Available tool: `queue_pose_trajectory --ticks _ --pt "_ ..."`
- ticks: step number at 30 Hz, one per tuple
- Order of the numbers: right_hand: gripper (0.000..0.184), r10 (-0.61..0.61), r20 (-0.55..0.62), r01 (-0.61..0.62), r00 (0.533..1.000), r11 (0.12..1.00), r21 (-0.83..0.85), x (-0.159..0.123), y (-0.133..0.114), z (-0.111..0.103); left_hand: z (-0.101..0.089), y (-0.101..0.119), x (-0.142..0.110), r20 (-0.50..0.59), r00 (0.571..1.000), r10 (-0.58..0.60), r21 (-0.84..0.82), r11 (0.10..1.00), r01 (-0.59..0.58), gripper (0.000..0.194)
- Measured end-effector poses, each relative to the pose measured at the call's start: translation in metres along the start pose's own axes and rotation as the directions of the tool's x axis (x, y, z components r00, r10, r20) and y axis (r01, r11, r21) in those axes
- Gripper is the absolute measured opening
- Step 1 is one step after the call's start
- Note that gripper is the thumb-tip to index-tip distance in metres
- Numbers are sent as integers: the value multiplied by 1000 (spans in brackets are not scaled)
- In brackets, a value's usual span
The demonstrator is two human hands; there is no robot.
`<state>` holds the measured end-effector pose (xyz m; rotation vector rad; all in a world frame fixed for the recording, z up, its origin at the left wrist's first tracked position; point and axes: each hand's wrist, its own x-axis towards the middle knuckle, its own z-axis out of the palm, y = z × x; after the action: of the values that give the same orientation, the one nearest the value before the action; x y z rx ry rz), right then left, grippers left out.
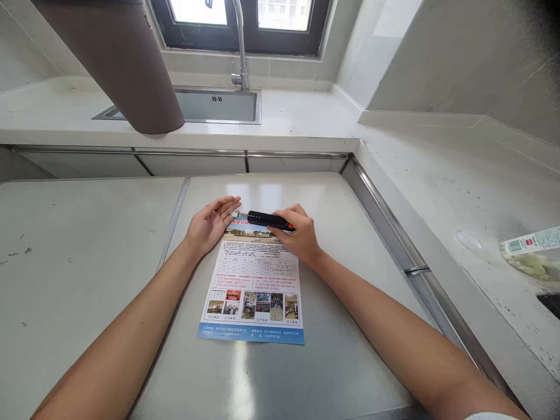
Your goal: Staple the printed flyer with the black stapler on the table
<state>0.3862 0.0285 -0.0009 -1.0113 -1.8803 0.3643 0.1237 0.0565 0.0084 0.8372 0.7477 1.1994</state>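
Observation:
A printed flyer [258, 280] with photos, a table and a blue bottom band lies flat on the white table. In my right hand [304, 233] is a black lighter [266, 220] with an orange part near my fingers and a short metal tip pointing left. It is held level over the flyer's top edge. My left hand [212, 221] is open, palm turned inward, its fingers stretched out around the lighter's tip at the upper left corner of the flyer. Whether those fingertips touch the tip or the paper, I cannot tell.
Behind the table [350, 350] runs a white counter [297, 111] with a metal sink [219, 108] and a faucet [240, 52]. A large brown column-like object [126, 70] juts in at the upper left. On the right counter lie a green-and-white package [534, 242] and a dark object [552, 303].

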Motion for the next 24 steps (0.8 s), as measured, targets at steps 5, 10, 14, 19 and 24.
queue_pose_trajectory --ticks 5,10,14,19,24 --pt "30 -150 -118 132 982 980 -151 -6 4 3 7 3 -5 152 969 -193 -125 969 213 35" --pt "46 -264 -45 245 963 936 -253 -11 2 2 2 1 -3 158 946 -285 -134 943 306 30" --pt "44 -326 91 338 941 894 -294 -14 -1 2 -2 -2 -1 125 933 -337 -163 921 355 29" --pt "40 -325 216 379 921 879 -290 -19 -1 4 3 -1 -1 126 904 -407 -191 885 425 42" --pt "35 -313 212 368 926 875 -315 -22 1 6 5 -1 1 81 907 -413 -201 885 421 51"
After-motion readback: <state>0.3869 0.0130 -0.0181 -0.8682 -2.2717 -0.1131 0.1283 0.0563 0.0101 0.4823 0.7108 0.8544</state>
